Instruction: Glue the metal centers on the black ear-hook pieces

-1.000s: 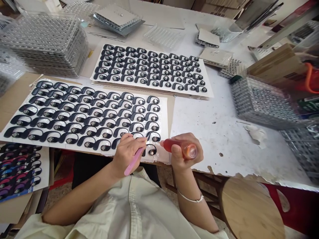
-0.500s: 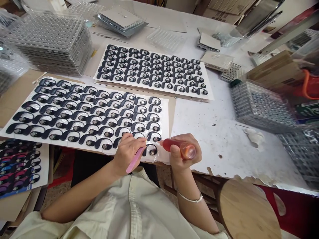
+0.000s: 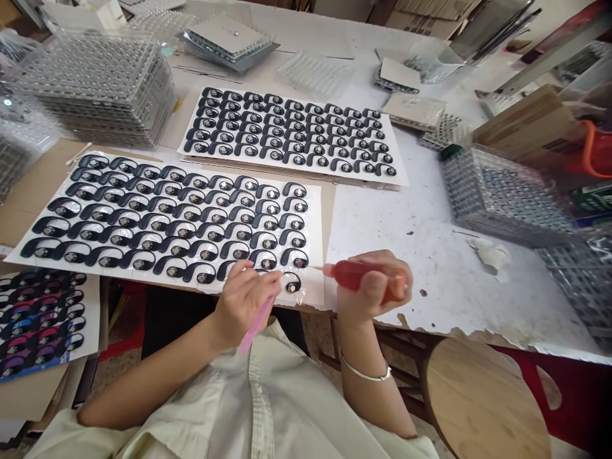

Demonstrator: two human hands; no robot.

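My left hand (image 3: pixel 246 299) is closed around a pink stick-like tool (image 3: pixel 258 325), its light tip near the front right corner of a white sheet (image 3: pixel 313 248). Rows of black curved pieces (image 3: pixel 292 282) with round metallic centres cover that sheet. In my right hand (image 3: pixel 377 287) is a red squeeze bottle (image 3: pixel 351 274), lying nearly level. Its thin nozzle points left toward a black piece (image 3: pixel 300 262) at the sheet's right edge. Whether the nozzle tip touches the piece I cannot tell.
Behind lies a second sheet of black pieces (image 3: pixel 401 175). Stacked clear trays (image 3: pixel 105 89) stand at the back left, more trays (image 3: pixel 502 197) at the right. A sheet of coloured pieces (image 3: pixel 48 325) is at lower left. A round wooden stool (image 3: pixel 482 401) stands below the table edge.
My right hand has moved right with the red bottle, and the bottle has swung more level. My left hand stays near the same spot with the pink tool.
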